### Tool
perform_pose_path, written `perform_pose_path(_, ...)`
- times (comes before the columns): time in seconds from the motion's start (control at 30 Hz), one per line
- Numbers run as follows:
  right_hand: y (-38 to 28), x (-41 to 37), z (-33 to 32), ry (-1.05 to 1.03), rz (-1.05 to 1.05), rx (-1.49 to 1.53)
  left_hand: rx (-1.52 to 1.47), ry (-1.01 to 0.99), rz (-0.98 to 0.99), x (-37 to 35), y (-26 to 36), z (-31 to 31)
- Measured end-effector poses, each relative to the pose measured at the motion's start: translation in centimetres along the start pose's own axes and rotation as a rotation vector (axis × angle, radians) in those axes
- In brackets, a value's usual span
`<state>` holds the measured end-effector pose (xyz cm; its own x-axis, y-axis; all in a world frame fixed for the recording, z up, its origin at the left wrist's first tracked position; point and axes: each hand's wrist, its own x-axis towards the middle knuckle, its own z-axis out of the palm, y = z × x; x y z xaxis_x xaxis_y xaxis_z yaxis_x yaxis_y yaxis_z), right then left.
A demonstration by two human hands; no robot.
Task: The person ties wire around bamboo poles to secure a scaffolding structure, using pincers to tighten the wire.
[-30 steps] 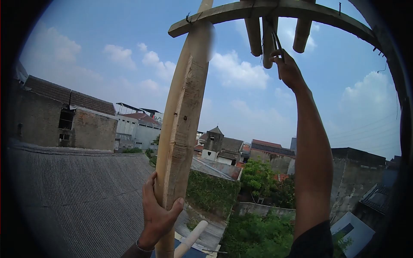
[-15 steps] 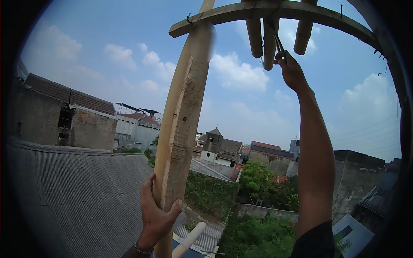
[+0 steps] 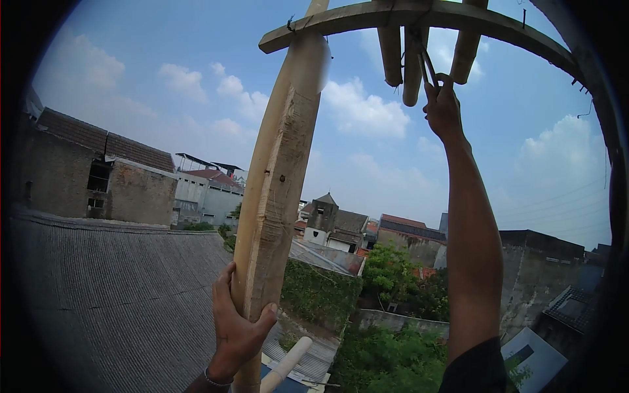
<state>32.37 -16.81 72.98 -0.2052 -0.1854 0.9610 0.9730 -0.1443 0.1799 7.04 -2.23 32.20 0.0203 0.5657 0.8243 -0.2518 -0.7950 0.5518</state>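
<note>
My left hand (image 3: 241, 331) is wrapped round the lower part of an upright post, a wooden board (image 3: 278, 190) set against a smooth bamboo pole (image 3: 246, 242). Its thumb lies across the board's face. Raised high at the upper right, my right hand (image 3: 444, 111) is closed on the handles of dark metal pincers (image 3: 428, 67). The jaws reach up among hanging bamboo poles (image 3: 412, 78) beneath a wooden crossbeam (image 3: 367, 18); whether they grip wire there I cannot make out. Thin wire ends stick out near the poles and the beam.
A thick dark curved edge (image 3: 593, 92) runs down the right side. Another pale pole (image 3: 288, 363) slants up near my left hand. Far below lie a corrugated roof (image 3: 118, 295), green bushes (image 3: 386, 360), a concrete wall (image 3: 400, 321) and several houses.
My right hand has turned at the wrist, and the pincers' handles have swung and stand a little apart. My left hand keeps its hold on the post.
</note>
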Motion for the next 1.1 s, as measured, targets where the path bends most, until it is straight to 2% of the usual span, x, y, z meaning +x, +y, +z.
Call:
perform_pose_path(0.03,-1.0,-0.1,-0.1,-0.017,0.051,-0.006,0.001,-0.003,-0.007,0.0,0.2,-0.1)
perform_pose_path(0.13,-5.9,-1.5,-2.4,-0.299,0.385,0.187,-0.009,-0.030,-0.013,-0.1,0.2,-0.2)
perform_pose_path(0.17,-7.0,-2.1,-1.8,-0.300,0.423,0.375,-0.019,-0.029,-0.008,0.1,0.2,-0.3)
perform_pose_path(0.27,-9.2,-3.5,-0.6,-0.314,0.515,0.962,0.455,0.194,0.328,1.5,1.7,-1.3)
perform_pose_path(0.33,-10.1,-3.6,-0.1,-0.331,0.570,1.304,0.492,0.364,0.671,5.0,5.2,-1.2)
perform_pose_path(0.4,-10.2,-3.3,-0.3,-0.392,0.537,1.281,0.219,0.264,0.880,10.5,11.4,0.7)
perform_pose_path(0.47,-10.4,-3.1,-1.3,-0.411,0.523,1.233,-0.170,0.087,0.791,17.6,17.0,5.0)
perform_pose_path(0.5,-10.7,-3.2,-2.1,-0.429,0.523,1.188,-0.051,-0.275,0.579,20.1,20.8,5.0)
perform_pose_path(0.53,-10.9,-3.4,-2.7,-0.448,0.522,1.145,-0.242,-0.371,0.565,23.6,22.2,7.8)
perform_pose_path(0.57,-10.7,-3.4,-3.0,-0.469,0.520,1.100,-0.348,-0.439,0.678,28.3,23.6,11.2)
perform_pose_path(0.6,-10.4,-3.2,-2.9,-0.458,0.495,1.082,-0.459,-0.614,0.632,31.0,25.5,12.7)
perform_pose_path(0.63,-9.9,-3.2,-2.9,-0.476,0.510,1.098,-0.573,-0.793,0.571,32.0,26.4,14.0)
perform_pose_path(0.7,-9.0,-2.6,-3.2,-0.509,0.518,1.135,-0.772,-0.794,0.408,29.8,27.1,15.1)
perform_pose_path(0.73,-8.9,-2.1,-3.6,-0.540,0.469,1.059,-0.873,-0.792,0.331,29.0,27.8,15.2)
perform_pose_path(0.8,-8.1,-2.3,-4.0,-0.589,0.397,0.911,-0.939,-1.061,0.288,31.6,27.6,15.3)
perform_pose_path(0.9,-11.9,-5.8,-3.4,-0.138,0.312,-0.061,-0.762,-0.822,0.342,33.0,26.7,16.5)
perform_pose_path(0.93,-12.3,-7.3,-2.4,-0.003,0.244,-0.252,-0.574,-0.491,0.304,32.2,28.5,18.2)
perform_pose_path(0.97,-11.5,-7.9,-0.7,0.166,0.165,-0.409,-0.466,-0.294,0.299,31.5,29.1,19.2)
perform_pose_path(1.0,-11.4,-7.9,-0.5,0.200,0.190,-0.471,-0.352,-0.104,0.268,31.3,29.6,20.5)
perform_pose_path(1.03,-11.4,-7.6,-0.3,0.230,0.206,-0.532,-0.322,-0.037,0.289,32.1,29.7,21.3)
perform_pose_path(1.1,-10.5,-6.3,-1.1,0.072,0.213,-0.400,-0.252,0.148,0.331,32.6,29.6,22.9)
